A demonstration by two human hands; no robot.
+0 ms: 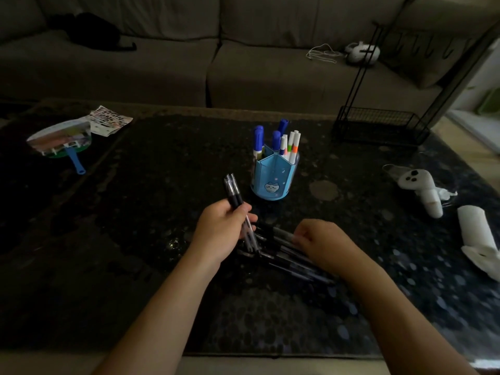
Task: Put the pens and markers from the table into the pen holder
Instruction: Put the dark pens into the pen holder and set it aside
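Observation:
A blue pen holder (273, 177) with a cartoon face stands mid-table, holding blue-capped markers (258, 139) and white markers with coloured bands (292, 146). My left hand (221, 230) is closed around two dark pens (234, 194), held upright just left of the holder. A pile of several dark pens (286, 257) lies on the black table (162, 185) below the holder. My right hand (322, 243) rests on the right side of that pile, its fingers pinching the end of one pen; how firmly it grips is hard to see in the dim light.
A hand fan with a blue handle (63, 143) and a printed sheet (109, 120) lie at the far left. A black wire rack (378, 125) stands at the back right. White controllers (422, 189) and a white cloth (479, 239) lie at the right. A grey sofa (243, 63) is behind.

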